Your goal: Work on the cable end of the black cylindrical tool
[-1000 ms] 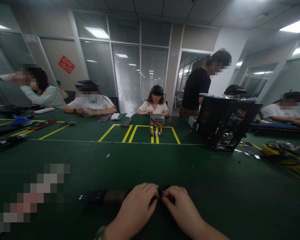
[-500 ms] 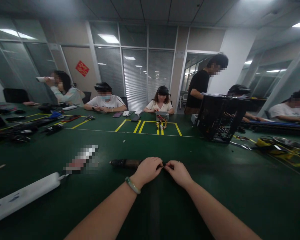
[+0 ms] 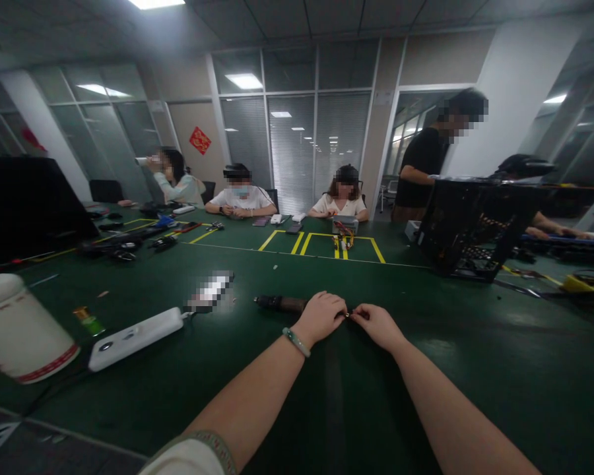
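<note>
Over the right end of a dark, slim cylindrical tool (image 3: 282,303) lies my left hand (image 3: 321,316), fingers curled round it, a jade-like bangle on the wrist. The tool lies level on the green table, its narrow tip pointing left. Close by on the right, my right hand (image 3: 376,325) is closed in a pinch at the tool's near end. A tiny brass-coloured glint shows between the two hands. What the right fingertips hold is too small to make out.
On the left are a white elongated device (image 3: 136,340) with a cable, a pixelated phone-like item (image 3: 210,290), a small green-and-yellow bottle (image 3: 89,321), a white container (image 3: 27,330) and a black monitor (image 3: 30,211). A black computer case (image 3: 475,231) stands right. Several people work across the table (image 3: 257,422).
The view has swung left, so the white container, the bottle and the monitor have come in. Both hands keep their places at the tool's right end.
</note>
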A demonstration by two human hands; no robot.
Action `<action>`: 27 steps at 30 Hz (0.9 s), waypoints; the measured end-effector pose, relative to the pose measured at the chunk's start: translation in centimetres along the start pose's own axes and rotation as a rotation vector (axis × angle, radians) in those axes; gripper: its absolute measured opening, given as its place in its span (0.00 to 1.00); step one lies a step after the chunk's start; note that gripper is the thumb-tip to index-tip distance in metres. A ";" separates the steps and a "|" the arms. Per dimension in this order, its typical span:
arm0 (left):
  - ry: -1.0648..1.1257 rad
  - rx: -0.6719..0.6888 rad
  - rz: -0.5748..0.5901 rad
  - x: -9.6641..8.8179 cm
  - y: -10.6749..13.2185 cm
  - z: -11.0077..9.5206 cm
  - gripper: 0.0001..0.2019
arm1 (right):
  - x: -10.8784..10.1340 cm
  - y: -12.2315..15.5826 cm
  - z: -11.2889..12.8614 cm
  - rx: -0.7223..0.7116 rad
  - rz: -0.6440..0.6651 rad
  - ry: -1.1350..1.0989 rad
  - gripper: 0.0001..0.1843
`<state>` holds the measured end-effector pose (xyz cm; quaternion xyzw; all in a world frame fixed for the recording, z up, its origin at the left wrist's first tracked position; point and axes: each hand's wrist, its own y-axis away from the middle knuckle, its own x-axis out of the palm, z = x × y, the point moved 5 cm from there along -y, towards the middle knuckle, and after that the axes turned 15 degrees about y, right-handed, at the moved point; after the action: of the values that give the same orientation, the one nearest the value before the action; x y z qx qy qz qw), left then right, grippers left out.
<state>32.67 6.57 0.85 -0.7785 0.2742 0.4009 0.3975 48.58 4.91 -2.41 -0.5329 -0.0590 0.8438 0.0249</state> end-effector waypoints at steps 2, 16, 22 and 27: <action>0.000 -0.041 0.007 0.2 0.0 0.5 0.06 | 0.1 -0.5 -0.3 -0.047 0.003 -0.023 0.11; 0.008 -0.117 0.032 1.2 -3.1 2.9 0.08 | 0.5 -4.2 -2.3 -0.042 0.058 -0.069 0.12; 0.021 -0.105 0.048 1.6 -4.1 3.3 0.08 | 0.0 -4.4 -2.3 -0.031 0.052 -0.047 0.13; 0.015 -0.084 0.014 1.5 -3.9 3.1 0.07 | 0.0 -4.0 -2.2 -0.029 0.038 -0.030 0.13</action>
<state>35.15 11.07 0.04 -0.7955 0.2657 0.4088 0.3597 50.49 9.09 -2.87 -0.5213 -0.0618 0.8511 0.0003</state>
